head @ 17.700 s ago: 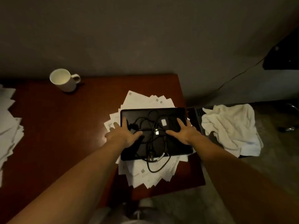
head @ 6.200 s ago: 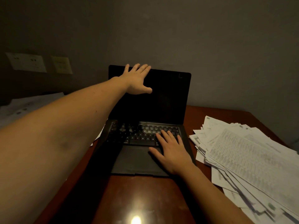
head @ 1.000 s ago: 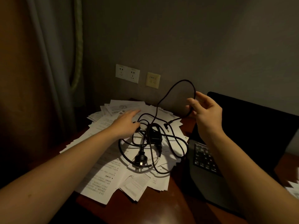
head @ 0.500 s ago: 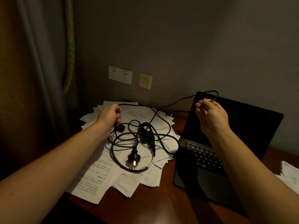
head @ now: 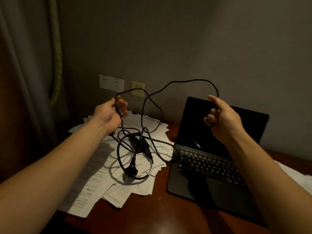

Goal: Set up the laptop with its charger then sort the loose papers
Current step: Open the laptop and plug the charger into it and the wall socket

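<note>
Charger cable (head: pixel 185 80), gripped by left hand (head: pixel 108 115) and right hand (head: pixel 222 119), seemed half untangled; next its plug (head: pixel 132 167) needed the socket (head: pixel 111 82).

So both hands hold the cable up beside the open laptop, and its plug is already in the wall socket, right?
Not quite. The head view shows the plug lying on the papers, not in the socket. The rest holds: the left hand and right hand hold the cable up beside the open laptop.
</note>
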{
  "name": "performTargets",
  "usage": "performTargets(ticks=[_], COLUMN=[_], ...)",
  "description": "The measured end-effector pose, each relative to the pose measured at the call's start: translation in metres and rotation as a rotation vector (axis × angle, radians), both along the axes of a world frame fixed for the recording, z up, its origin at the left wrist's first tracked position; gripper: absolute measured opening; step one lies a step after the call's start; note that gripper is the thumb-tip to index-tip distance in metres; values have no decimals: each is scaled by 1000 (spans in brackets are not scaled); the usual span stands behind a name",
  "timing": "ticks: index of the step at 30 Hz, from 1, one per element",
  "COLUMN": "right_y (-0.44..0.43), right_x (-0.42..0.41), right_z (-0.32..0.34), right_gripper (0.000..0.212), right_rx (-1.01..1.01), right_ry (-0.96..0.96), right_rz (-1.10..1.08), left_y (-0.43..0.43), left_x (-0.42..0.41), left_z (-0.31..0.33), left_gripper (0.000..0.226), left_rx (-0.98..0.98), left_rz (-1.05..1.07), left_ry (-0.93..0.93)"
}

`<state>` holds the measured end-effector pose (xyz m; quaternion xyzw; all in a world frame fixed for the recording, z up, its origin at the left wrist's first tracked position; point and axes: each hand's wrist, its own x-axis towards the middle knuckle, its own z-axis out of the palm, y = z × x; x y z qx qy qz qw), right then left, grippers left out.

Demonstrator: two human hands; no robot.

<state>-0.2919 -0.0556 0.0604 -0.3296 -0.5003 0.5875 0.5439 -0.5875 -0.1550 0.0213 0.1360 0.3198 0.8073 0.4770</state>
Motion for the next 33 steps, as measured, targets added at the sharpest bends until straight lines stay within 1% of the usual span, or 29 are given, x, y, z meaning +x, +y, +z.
performTargets(ticks=[3, 4, 5, 6, 8, 11, 12, 14, 15, 16, 17, 18, 19, 20, 21, 23, 24, 25, 29, 33], right_y=[0, 0, 1, 1, 2, 3, 2, 2, 1, 2, 2, 3, 4, 4, 5, 6, 6, 7, 10, 14], right_x=[13, 17, 19, 21, 23, 24, 24, 24, 25, 25, 26, 27, 29, 30, 32, 37, 40, 44, 60, 75], right_z=[6, 6, 5, 3, 0, -4, -4, -5, -4, -4, -4, -4, -3, -3, -3, -1, -1, 0, 2, 5], right_gripper=[22, 20, 19, 19, 21, 24, 24, 25, 25, 25, 25, 25, 25, 25, 25, 24, 25, 25, 25, 24], right_rx=[-76, -96, -104, -106, -104, -88, -80, -65, -59, -58, -57, -58, -60, -63, -66, -66, -64, -61, -47, -69], right_ry=[171, 217, 241, 248, 242, 202, 182, 145, 133, 128, 128, 132, 139, 145, 150, 162, 166, 169, 180, 231], right_rz=[-14, -19, -23, -26, -22, 4, 10, 10, 8, 7, 7, 7, 6, 5, 3, 2, 0, -3, -4, -17], left_y=[7, 8, 8, 8, 9, 15, 17, 17, 16, 15, 13, 13, 12, 14, 17, 26, 31, 35, 44, 59], left_x=[-6, -8, -9, -9, -7, -1, 1, 9, 16, 25, 37, 49, 64, 78, 90, 106, 110, 114, 134, 149], left_z=[5, 5, 5, 3, -7, -25, -29, -36, -36, -34, -29, -24, -18, -15, -13, -16, -18, -19, -14, -19], left_gripper=[37, 37, 36, 34, 30, 25, 30, 41, 42, 40, 37, 34, 34, 35, 39, 50, 55, 57, 54, 50], left_rx=[35, 21, -23, -97, -285, -516, -593, -707, -702, -629, -500, -366, -284, -268, -284, -362, -406, -435, -419, -412], left_rz=[92, 125, 158, 197, 250, 244, 258, 310, 368, 427, 440, 365, 217, 55, -60, -142, -152, -170, -252, -182], left_ry=[-143, -149, -116, -39, 193, 529, 680, 1041, 1244, 1453, 1642, 1790, 1909, 2029, 2167, 2446, 2532, 2581, 2678, 2841])
